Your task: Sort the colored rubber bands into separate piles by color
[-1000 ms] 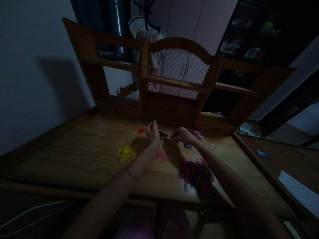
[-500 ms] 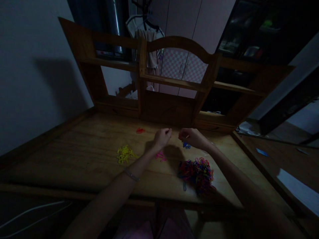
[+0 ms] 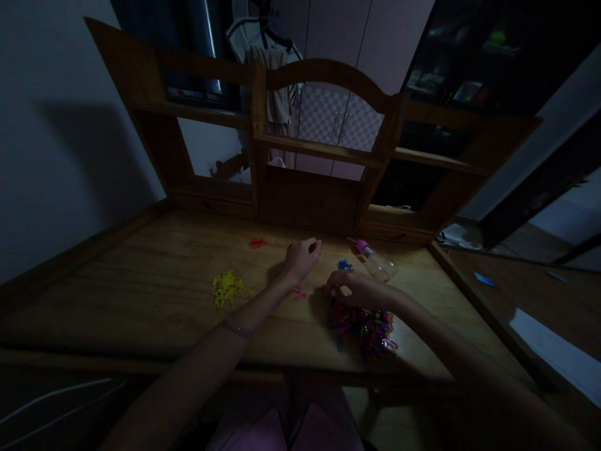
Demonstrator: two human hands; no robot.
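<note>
My left hand (image 3: 303, 258) hovers over the middle of the table with thumb and fingers pinched together. Whatever it may hold is too small to make out. My right hand (image 3: 357, 289) reaches over the far edge of a mixed pile of coloured loops (image 3: 370, 329), which look like small rubber bands. Its fingers are bent downward, with a gap between thumb and forefinger. Just beyond it lie a few blue loops (image 3: 344, 265). Pink loops (image 3: 299, 293) lie below my left hand, partly covered by that arm. Yellow loops (image 3: 228, 287) form a heap to the left, and red loops (image 3: 256, 242) lie farther back.
A clear bottle with a pink top (image 3: 378, 262) lies beyond my right forearm. The wooden table (image 3: 154, 282) is backed by a shelf unit (image 3: 310, 197). A white sheet (image 3: 556, 347) and a blue card (image 3: 483, 279) lie on the surface to the right.
My right hand has come down and toward me, from near the blue loops to the mixed pile, uncovering the bottle. My left hand stays pinched in about the same place. The view has shifted slightly.
</note>
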